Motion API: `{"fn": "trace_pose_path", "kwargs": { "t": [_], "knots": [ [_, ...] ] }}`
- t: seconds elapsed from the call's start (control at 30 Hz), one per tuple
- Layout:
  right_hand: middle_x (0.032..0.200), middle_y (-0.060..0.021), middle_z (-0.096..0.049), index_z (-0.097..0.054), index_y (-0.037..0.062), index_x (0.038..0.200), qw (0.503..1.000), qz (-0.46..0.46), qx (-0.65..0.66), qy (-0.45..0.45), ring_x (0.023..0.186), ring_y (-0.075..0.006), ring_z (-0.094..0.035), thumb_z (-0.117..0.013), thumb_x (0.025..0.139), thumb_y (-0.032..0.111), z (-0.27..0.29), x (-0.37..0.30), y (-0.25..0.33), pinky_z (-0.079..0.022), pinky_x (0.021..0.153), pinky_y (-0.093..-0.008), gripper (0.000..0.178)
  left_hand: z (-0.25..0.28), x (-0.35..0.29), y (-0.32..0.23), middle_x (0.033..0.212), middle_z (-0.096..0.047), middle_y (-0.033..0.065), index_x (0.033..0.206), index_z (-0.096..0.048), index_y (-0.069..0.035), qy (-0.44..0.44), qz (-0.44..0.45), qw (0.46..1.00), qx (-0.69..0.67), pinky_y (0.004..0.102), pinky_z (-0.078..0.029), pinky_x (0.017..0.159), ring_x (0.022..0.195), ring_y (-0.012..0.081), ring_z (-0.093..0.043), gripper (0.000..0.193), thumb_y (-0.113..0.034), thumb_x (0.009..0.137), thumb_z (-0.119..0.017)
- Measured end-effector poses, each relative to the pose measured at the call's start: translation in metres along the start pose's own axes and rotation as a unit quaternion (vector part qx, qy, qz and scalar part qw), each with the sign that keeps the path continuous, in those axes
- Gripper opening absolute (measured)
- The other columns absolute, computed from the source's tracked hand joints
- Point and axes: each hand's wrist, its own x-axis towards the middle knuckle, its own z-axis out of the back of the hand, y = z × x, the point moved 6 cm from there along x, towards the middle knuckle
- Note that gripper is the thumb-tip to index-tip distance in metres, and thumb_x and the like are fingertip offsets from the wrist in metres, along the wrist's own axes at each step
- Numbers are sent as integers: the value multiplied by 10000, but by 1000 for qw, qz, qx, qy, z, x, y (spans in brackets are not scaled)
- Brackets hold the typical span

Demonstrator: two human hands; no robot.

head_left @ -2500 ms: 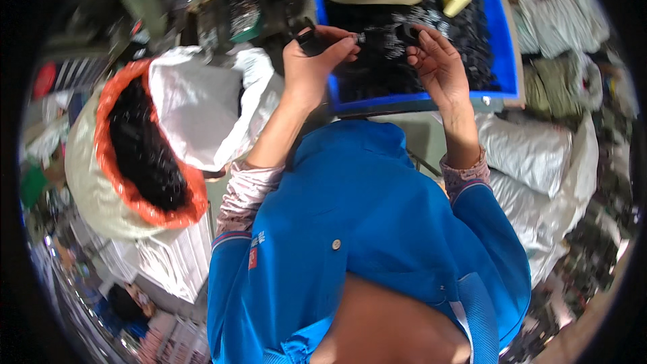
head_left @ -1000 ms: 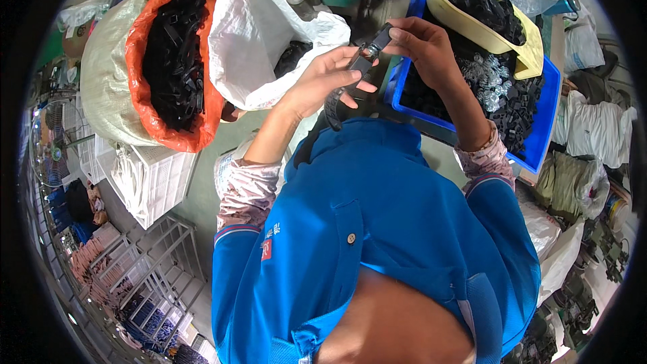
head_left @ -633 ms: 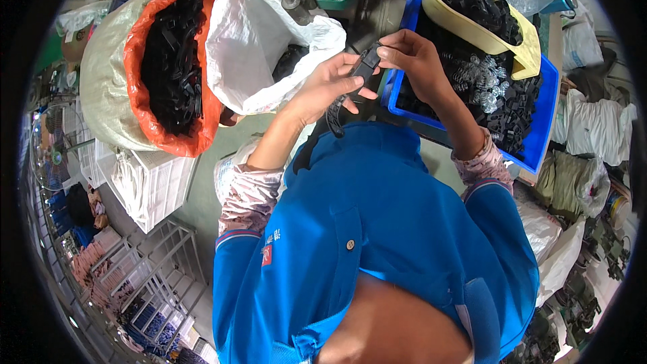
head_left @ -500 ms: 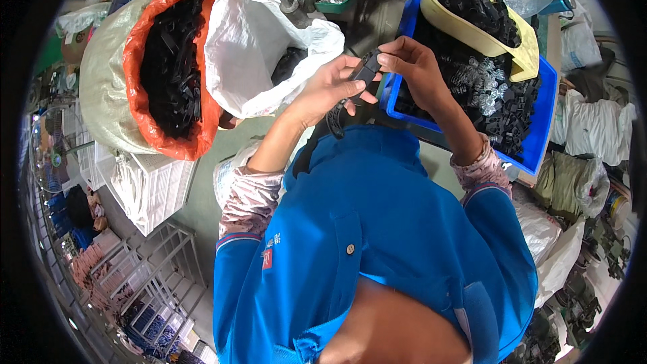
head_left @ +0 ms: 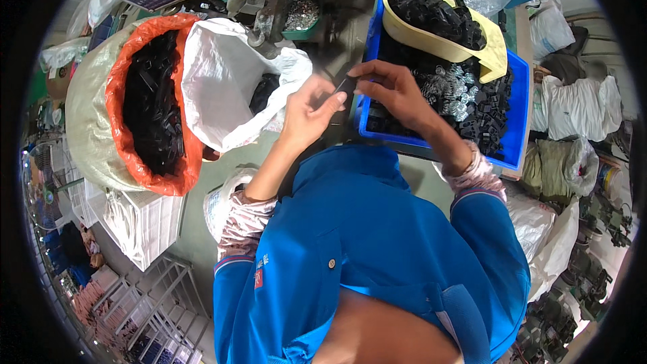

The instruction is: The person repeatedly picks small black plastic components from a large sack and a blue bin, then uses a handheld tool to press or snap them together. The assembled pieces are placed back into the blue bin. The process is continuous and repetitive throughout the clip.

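Observation:
My left hand (head_left: 309, 111) is raised between the white sack and the blue bin, its fingers curled and smeared by motion. Whether it grips anything is unclear. Facing it, my right hand (head_left: 393, 91) pinches a small black part (head_left: 348, 84) at its fingertips, with a thin bright edge showing on it. Much of this part blends into the dark background. To the right, the blue bin (head_left: 517, 104) holds black plastic pieces and a heap of metal springs (head_left: 450, 87). Across its far end lies a pale yellow scoop-shaped tub (head_left: 431, 44) filled with black pieces (head_left: 431, 17).
At left stand an open white sack (head_left: 216, 81) with black pieces inside and an orange-lined sack (head_left: 192, 168) full of black parts. A green bowl (head_left: 303, 30) of small metal parts sits by a machine. White crates (head_left: 145, 222) and a metal rack (head_left: 158, 303) are lower left.
Both hands have moved slightly left in view. The black part with a curved end, plainly seen between them before, now shows only as a small dark piece. The whole view has shifted.

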Motion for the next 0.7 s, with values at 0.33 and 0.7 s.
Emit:
{"fn": "trace_pose_path", "kwargs": {
  "t": [0.33,0.7],
  "knots": [
    [953,-119,-565,-604,72,976,694,259,-672,-21,849,-318,-604,-639,772,26,94,83,72,-508,696,-426,212,19,6,-11,652,-547,-13,791,-479,-75,-32,-18,996,-84,192,-341,488,556,36,-487,232,-129,920,-663],
    [795,-8,-616,-643,46,1010,998,15,11,-55,646,-80,-584,-656,934,191,28,73,49,-509,590,-226,164,70,22,-4,1247,-631,157,739,-496,-31,-27,-40,996,-72,229,-485,666,837,96,-628,250,-62,848,-719]
  ]
}}
